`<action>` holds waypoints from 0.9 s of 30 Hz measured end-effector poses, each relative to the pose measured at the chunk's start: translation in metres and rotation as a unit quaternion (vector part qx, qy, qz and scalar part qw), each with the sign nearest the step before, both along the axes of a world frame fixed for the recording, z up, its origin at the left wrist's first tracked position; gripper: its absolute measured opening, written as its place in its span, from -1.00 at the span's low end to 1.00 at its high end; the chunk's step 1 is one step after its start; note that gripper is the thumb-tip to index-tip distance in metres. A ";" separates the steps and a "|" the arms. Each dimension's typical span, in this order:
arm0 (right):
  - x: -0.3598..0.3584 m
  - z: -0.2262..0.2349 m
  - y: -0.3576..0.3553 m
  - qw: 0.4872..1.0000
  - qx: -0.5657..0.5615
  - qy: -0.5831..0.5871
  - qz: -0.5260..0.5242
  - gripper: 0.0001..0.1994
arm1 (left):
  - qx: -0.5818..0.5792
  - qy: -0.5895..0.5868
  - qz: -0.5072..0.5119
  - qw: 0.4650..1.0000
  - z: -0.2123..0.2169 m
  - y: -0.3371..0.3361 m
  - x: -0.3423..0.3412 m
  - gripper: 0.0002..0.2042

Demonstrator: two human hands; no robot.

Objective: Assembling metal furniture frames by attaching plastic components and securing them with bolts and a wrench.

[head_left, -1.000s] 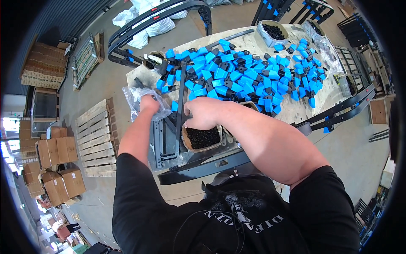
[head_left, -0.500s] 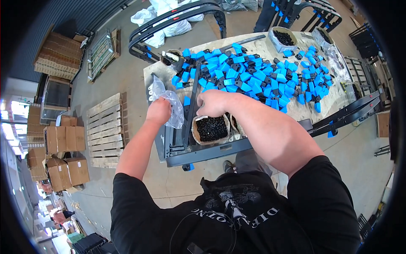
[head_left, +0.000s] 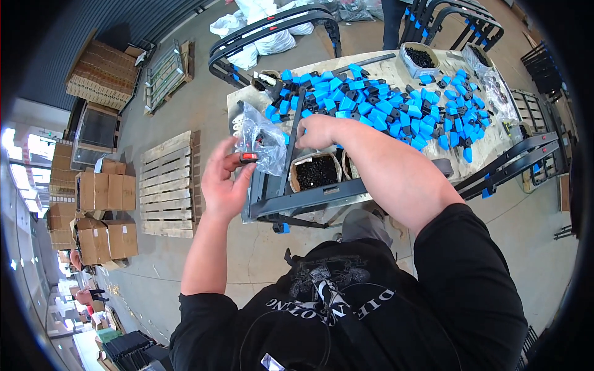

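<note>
Lifted off the bag (head_left: 263, 139), left hand (head_left: 224, 180) now pinches one red-and-black clip (head_left: 249, 157) beside it. Right hand (head_left: 317, 131) grips the dark frame (head_left: 291, 148) on the bench (head_left: 383, 65). Two tubs (head_left: 315, 171) of black screws; blue caps (head_left: 396, 105) beyond counting.

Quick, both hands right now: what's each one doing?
Left hand: pinching a small red part in its fingertips.
Right hand: closed on the dark metal frame.

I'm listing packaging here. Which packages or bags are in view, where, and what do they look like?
Clear crumpled plastic bag: table's left edge, beside the left hand.
Brown cardboard boxes: stacked on the floor, far left.
White plastic sacks: floor beyond the table.
Round tub of black parts: below the right hand.
</note>
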State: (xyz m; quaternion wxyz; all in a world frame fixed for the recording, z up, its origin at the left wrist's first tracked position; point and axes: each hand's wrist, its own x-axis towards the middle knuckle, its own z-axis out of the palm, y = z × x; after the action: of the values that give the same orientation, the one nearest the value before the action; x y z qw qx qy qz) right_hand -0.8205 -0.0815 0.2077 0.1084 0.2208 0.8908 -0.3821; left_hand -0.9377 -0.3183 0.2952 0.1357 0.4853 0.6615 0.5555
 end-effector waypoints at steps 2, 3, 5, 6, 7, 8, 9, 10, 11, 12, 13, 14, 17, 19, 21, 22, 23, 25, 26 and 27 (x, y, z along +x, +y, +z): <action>-0.004 0.002 0.001 1.000 -0.010 -0.021 0.003 -0.61 | -0.013 0.049 -0.041 0.998 -0.003 -0.014 0.002 -0.66; -0.005 0.001 0.000 1.000 -0.012 -0.021 0.001 -0.61 | -0.025 0.096 -0.083 0.992 -0.004 -0.020 0.005 -0.64; -0.008 -0.005 0.002 1.000 0.022 -0.014 0.006 -0.58 | -0.038 0.060 -0.077 0.994 -0.008 -0.021 0.026 -0.69; -0.011 -0.005 0.003 0.999 0.026 -0.023 0.020 -0.56 | -0.020 0.024 -0.077 0.997 -0.010 -0.020 0.038 -0.72; -0.013 -0.005 0.004 1.000 0.015 -0.022 0.014 -0.56 | -0.003 -0.012 -0.075 0.997 -0.011 -0.019 0.050 -0.75; -0.014 -0.006 0.004 1.000 0.011 -0.022 0.011 -0.55 | 0.005 0.025 -0.074 0.997 -0.013 -0.017 0.060 -0.76; -0.012 -0.007 0.004 1.000 0.007 -0.021 0.008 -0.55 | 0.003 0.022 -0.074 0.997 -0.012 -0.015 0.068 -0.76; -0.012 -0.006 0.004 1.000 0.006 -0.022 0.009 -0.55 | 0.013 0.145 -0.082 0.986 -0.008 -0.012 0.073 -0.74; -0.012 -0.005 0.005 1.000 0.013 -0.020 0.012 -0.55 | 0.023 0.266 -0.089 0.960 -0.007 -0.009 0.079 -0.73; -0.012 -0.004 0.004 1.000 0.020 -0.018 0.015 -0.55 | 0.029 0.225 -0.099 0.969 -0.015 -0.006 0.084 -0.71; -0.011 -0.006 0.005 1.000 0.019 -0.018 0.014 -0.55 | 0.029 0.225 -0.100 0.969 -0.016 -0.005 0.092 -0.71; -0.011 -0.008 0.005 1.000 0.021 -0.016 0.009 -0.55 | -0.039 0.133 -0.100 0.985 -0.014 -0.006 0.100 -0.71; -0.012 -0.011 0.007 1.000 0.021 -0.018 0.003 -0.55 | -0.048 0.107 -0.095 0.989 -0.010 0.005 0.111 -0.75; -0.012 -0.012 0.007 1.000 0.018 -0.021 0.002 -0.55 | -0.040 0.268 -0.145 0.952 -0.010 0.007 0.103 -0.69; -0.012 -0.013 0.007 1.000 0.012 -0.021 -0.007 -0.55 | -0.083 0.237 -0.162 0.954 -0.007 0.003 0.106 -0.65; -0.013 -0.012 0.007 1.000 0.020 -0.023 -0.004 -0.54 | -0.104 0.118 -0.163 0.974 -0.005 0.001 0.109 -0.67; -0.012 -0.011 0.007 1.000 0.019 -0.024 -0.006 -0.54 | -0.124 -0.003 -0.161 0.979 -0.004 0.000 0.112 -0.69; -0.013 -0.010 0.007 1.000 0.017 -0.019 0.004 -0.53 | -0.170 -0.040 -0.150 0.973 -0.001 -0.004 0.108 -0.73; -0.013 -0.011 0.008 0.999 0.025 -0.021 0.006 -0.51 | -0.163 0.080 -0.145 0.973 0.000 -0.002 0.105 -0.71; -0.011 -0.012 0.009 0.999 0.024 -0.021 0.004 -0.51 | -0.153 0.198 -0.139 0.958 0.001 0.000 0.103 -0.70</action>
State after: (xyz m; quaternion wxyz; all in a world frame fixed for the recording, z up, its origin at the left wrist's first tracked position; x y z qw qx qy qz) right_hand -0.8318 -0.0727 0.1957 0.1237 0.2280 0.8980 -0.3555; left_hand -0.8344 -0.3181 0.2965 0.1505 0.6459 0.6786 0.3157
